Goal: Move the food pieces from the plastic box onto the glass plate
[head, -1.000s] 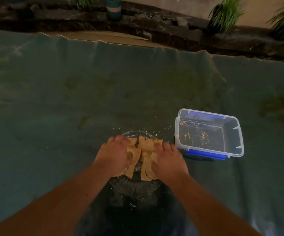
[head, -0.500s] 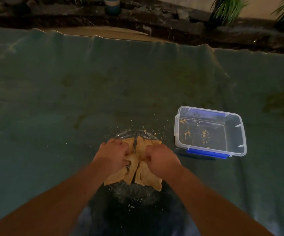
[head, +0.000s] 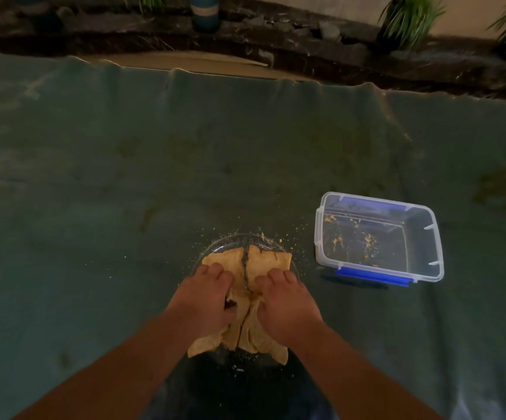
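My left hand and my right hand are both closed on the food pieces, fingers curled into the flat tan sheets, which lie on the glass plate and hang over its near rim. The plastic box stands to the right, near the plate but apart, with only crumbs inside. All rests on a green cloth.

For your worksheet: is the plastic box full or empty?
Nearly empty: the box holds only crumbs; no whole pieces remain.
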`<state>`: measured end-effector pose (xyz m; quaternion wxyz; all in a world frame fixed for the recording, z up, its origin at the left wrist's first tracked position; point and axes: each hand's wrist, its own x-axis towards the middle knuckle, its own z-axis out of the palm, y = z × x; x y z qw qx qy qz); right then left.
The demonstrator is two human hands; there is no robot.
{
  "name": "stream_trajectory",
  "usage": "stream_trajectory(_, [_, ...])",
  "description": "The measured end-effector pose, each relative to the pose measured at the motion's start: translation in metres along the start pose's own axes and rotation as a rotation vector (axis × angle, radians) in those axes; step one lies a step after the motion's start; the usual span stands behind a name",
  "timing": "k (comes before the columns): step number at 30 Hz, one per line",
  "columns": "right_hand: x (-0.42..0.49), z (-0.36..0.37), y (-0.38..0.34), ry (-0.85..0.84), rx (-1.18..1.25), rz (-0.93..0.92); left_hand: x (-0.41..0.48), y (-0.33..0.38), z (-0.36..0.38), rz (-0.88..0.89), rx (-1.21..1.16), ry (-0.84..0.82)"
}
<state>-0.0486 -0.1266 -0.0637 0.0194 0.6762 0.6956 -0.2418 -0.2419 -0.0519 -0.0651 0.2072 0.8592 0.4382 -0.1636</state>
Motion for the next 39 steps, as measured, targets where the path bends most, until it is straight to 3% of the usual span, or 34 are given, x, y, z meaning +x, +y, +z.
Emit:
stream_trajectory(7, [0.015, -0.002, 0.008, 0.005, -0.058, 0.052, 0.011, 0.006, -0.009, -0.042, 0.008, -0.012])
stream_trajectory(12, [-0.005, -0.001, 0.000, 0.088, -0.080, -0.015, -0.014, 0.006, 0.002, 0.089, 0.017, 0.246])
stream_trajectory(15, [-0.027, 0.012, -0.005, 0.043, -0.118, -0.102, -0.035, 0.003, 0.023, 0.178, 0.126, 0.176])
stream_trajectory(21, [-0.032, 0.024, -0.001, 0.033, -0.170, -0.125, -0.036, 0.000, 0.043, 0.174, 0.249, 0.143])
stream_trajectory(37, [-0.025, 0.019, 0.005, 0.044, -0.181, -0.103, -0.026, 0.002, 0.027, 0.192, 0.265, 0.120])
stream_trajectory(39, [-0.026, 0.008, 0.000, 0.025, -0.153, -0.053, -0.029, 0.006, 0.014, 0.128, 0.228, 0.117])
